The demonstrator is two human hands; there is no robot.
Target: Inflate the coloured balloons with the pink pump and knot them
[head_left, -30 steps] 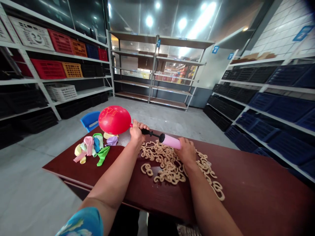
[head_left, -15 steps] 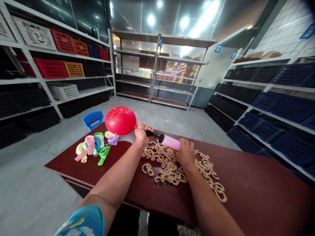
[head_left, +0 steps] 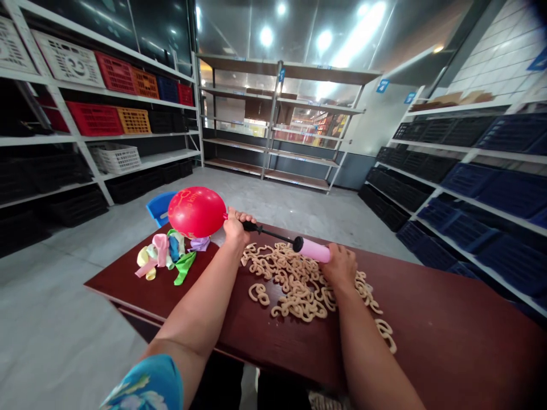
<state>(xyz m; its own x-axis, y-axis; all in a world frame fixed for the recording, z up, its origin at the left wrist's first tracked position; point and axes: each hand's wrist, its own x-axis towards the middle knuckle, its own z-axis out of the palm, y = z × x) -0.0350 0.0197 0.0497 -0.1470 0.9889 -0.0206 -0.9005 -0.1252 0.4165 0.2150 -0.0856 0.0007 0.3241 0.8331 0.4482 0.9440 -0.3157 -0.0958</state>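
A balloon pump [head_left: 315,249] with a pink barrel and a black rod stretches between my two hands over the table. My left hand [head_left: 236,226] is closed around the pump's black handle end and the neck of an inflated red balloon [head_left: 197,212]. The balloon hangs to the left of that hand. My right hand [head_left: 341,265] wraps round the far end of the pink barrel. Below the pump lies a spread of tan, curled snack-like pieces [head_left: 299,296]. Several limp balloons [head_left: 160,249] in pastel colours and green lie at the table's left end.
The dark red-brown table [head_left: 431,319] runs across in front of me. A blue chair [head_left: 159,209] stands behind its left end. Shelves with crates [head_left: 96,119] line the left, and shelves with dark blue and black bins [head_left: 482,188] the right. A metal rack [head_left: 273,114] stands at the back.
My hands have moved apart, drawing the black rod far out of the pink barrel. The left hand and red balloon shifted left; the right hand shifted right.
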